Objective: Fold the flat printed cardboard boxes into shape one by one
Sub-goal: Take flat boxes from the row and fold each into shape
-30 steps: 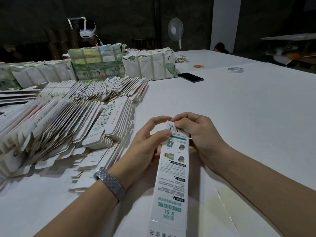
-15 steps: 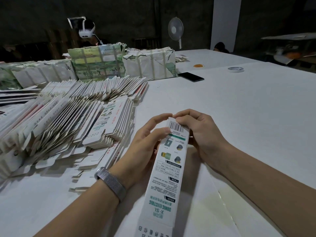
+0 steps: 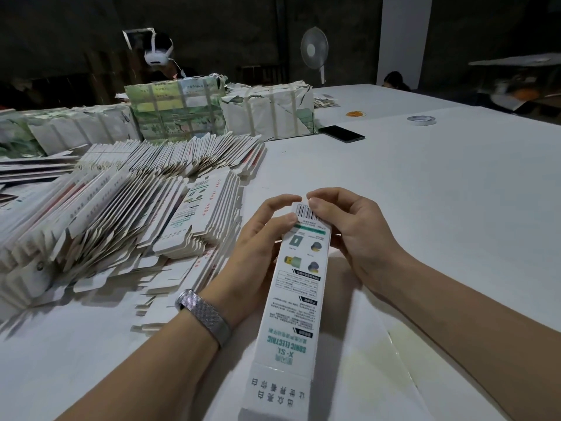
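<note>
White printed box [image 3: 296, 287] pinched at far end, both hands [image 3: 349, 235].

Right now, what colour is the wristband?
Silver-grey mesh wristband, on the left wrist, head view.

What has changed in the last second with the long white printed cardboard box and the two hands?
The long white printed cardboard box has tilted: its near end swung toward the person's left. The left hand and right hand kept gripping its far barcode end, fingertips closing over the top. The stacks of flat white cardboard boxes and the black phone stayed put.
</note>
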A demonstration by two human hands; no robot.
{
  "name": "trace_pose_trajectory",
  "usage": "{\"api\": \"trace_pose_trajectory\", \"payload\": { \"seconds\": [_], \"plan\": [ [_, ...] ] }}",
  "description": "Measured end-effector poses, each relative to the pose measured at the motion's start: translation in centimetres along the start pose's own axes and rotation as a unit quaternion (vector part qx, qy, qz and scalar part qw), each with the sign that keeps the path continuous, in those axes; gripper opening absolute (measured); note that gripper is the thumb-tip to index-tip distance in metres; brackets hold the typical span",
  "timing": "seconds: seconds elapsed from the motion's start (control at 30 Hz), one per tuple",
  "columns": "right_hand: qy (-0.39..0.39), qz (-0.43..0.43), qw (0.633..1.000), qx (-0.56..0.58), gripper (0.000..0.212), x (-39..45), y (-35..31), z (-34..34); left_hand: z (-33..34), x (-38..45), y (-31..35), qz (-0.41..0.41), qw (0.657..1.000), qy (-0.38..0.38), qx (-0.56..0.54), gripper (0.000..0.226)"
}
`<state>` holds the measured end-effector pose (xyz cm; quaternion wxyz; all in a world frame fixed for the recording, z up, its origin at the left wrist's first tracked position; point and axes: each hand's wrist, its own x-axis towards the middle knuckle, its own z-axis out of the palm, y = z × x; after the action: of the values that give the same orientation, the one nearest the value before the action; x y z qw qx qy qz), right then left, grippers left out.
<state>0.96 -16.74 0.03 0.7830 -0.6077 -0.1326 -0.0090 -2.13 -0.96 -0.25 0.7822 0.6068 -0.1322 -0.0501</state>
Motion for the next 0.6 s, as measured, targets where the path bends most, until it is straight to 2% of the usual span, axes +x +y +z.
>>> {"api": "trace_pose_trajectory", "payload": {
  "seconds": [0.03,0.47,0.6],
  "plan": [
    [-0.001,0.000,1.000,0.004,0.002,0.03,0.04,-0.04,0.02,0.04,-0.05,0.000,1.000,0.005,0.006,0.025],
    [0.000,-0.018,1.000,-0.001,0.015,0.43,0.35,-0.27,-0.05,0.49,-0.08,0.003,1.000,0.017,0.000,0.019],
    [0.018,-0.015,1.000,0.014,0.032,0.38,0.72,0.01,-0.05,0.19,-0.03,0.010,1.000,0.014,0.000,0.020]
  ]
}}
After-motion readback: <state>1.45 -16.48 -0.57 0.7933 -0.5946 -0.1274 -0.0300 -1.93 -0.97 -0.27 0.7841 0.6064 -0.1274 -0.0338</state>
